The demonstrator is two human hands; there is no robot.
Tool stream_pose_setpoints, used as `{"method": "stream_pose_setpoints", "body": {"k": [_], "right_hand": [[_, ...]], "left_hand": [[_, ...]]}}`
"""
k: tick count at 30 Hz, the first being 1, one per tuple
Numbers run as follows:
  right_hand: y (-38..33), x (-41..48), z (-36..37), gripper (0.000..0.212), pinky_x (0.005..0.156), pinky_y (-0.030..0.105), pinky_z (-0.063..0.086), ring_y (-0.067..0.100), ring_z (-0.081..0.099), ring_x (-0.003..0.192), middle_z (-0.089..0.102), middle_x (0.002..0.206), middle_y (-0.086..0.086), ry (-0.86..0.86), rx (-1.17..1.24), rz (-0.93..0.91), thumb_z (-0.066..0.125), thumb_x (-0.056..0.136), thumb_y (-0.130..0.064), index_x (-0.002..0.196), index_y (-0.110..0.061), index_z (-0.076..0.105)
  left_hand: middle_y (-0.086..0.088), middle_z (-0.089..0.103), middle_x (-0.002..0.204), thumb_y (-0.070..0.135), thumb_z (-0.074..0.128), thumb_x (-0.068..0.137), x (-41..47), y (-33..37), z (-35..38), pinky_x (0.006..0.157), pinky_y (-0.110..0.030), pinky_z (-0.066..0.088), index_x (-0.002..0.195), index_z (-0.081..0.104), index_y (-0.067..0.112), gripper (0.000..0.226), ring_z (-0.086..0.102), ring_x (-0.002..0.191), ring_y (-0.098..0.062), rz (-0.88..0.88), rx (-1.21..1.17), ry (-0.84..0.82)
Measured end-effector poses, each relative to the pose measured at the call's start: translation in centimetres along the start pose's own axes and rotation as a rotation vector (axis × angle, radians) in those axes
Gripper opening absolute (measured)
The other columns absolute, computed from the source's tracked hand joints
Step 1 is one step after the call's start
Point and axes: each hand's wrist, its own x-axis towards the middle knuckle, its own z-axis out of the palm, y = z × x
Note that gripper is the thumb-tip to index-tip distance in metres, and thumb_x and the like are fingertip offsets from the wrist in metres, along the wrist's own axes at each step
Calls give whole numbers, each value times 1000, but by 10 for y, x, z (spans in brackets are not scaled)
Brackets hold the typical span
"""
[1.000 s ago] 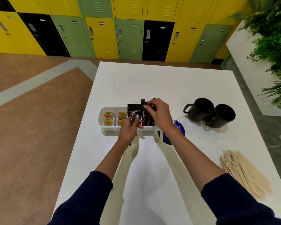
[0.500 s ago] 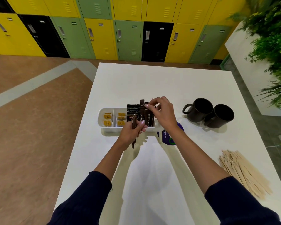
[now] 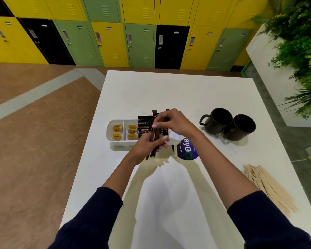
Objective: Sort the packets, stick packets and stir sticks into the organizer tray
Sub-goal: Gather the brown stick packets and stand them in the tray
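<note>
A white organizer tray (image 3: 109,130) sits mid-table. Its two left compartments hold yellow tea packets (image 3: 116,132). A black coffee packet (image 3: 144,126) and dark stick packets stand in the compartment to their right. My left hand (image 3: 145,146) is closed around a small bunch of dark brown stick packets (image 3: 154,141) just in front of the tray. My right hand (image 3: 174,122) hovers over the tray's right part, pinching the upper end of one of those sticks. A pile of wooden stir sticks (image 3: 269,186) lies on the table at the right.
Two dark mugs (image 3: 226,124) stand side by side right of the tray. A round blue sticker (image 3: 187,151) lies on the white table (image 3: 169,90) under my right wrist. The table's left edge drops to a brown floor. A white planter with greenery (image 3: 302,51) stands far right.
My left hand lifted its stick packets up and right toward the tray's front. My right hand came forward from the standing packets and pinched the top of the sticks.
</note>
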Motion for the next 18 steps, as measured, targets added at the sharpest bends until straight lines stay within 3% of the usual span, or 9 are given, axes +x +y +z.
{"method": "stream_pose_setpoints", "body": {"k": [4,6,9,12,15,18], "right_hand": [[-1,-1,-7,13,65,18,47,-2,59,65,69,79,1,153,38,7,76,78,-20,85,-10,73],[-1,-4,-8,17,64,17,48,-2,59,66,66,82,-1,119,157,23,73,80,-18,93,-7,72],[5,-7,-8,24,72,21,51,11,62,81,65,91,5,-19,346,126,67,86,-14,107,-3,67],[10,-10,-7,12,69,18,51,8,60,68,68,77,0,-55,378,157,65,87,-13,97,-6,69],[10,-7,-10,8,64,16,50,5,58,61,66,72,-2,91,288,109,68,85,-16,89,-9,68],[9,-4,-19,14,60,12,48,0,57,53,62,65,-3,289,128,71,71,83,-23,85,-11,64]], "left_hand": [[-2,54,65,26,46,98,0,-2,5,54,-21,41,91,52,17,14,48,50,-6,45,80,62],[2,43,61,28,41,99,0,0,7,52,-21,37,88,48,20,16,40,51,-5,65,73,44],[4,39,61,28,39,100,2,3,9,53,-22,35,96,48,16,15,37,54,-7,63,43,-13],[0,48,66,26,44,98,3,2,8,58,-24,40,102,50,11,17,45,60,-10,63,99,-9],[-1,59,83,28,59,91,7,-7,7,68,-24,45,104,54,12,21,54,73,-12,102,296,145],[-5,56,87,20,71,82,10,-19,3,67,-21,41,95,54,14,22,51,77,-14,198,450,368]]}}
